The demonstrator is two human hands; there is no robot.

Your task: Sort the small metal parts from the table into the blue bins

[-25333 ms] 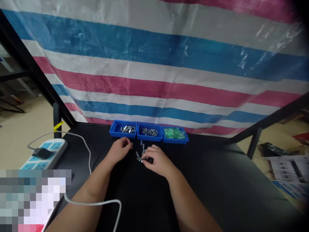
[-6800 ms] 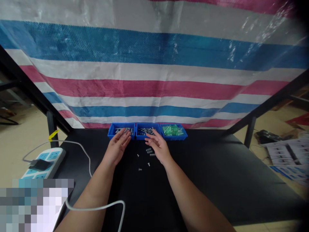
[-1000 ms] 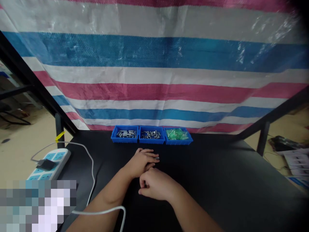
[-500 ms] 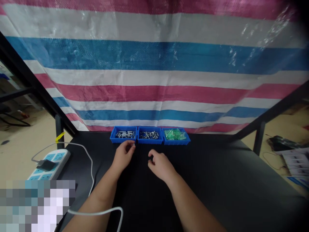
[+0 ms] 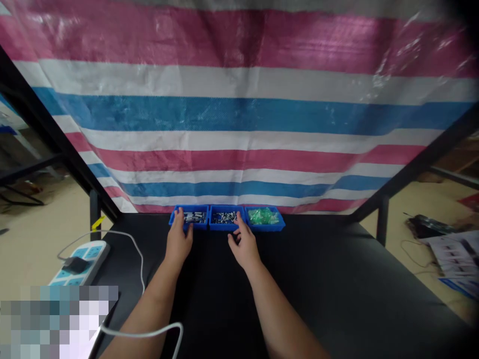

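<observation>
Three blue bins stand in a row at the far edge of the black table. My left hand reaches over the front of the left bin, which holds silvery metal pieces. Its fingers and thumb are apart, with nothing visible between them. At the middle bin, full of small shiny metal parts, my right hand has its fingertips over the front right corner. Its fingers are spread and appear to hold nothing. The right bin contains small green pieces.
A white power strip with a black plug lies on the left, its grey cable looping over the table. Another white cable crosses near my left forearm. A striped plastic sheet hangs behind the bins.
My left hand has moved leftward to the left bin and its fingers have opened. My right hand has reached forward to the middle bin and unfolded. The view has tilted upward.
</observation>
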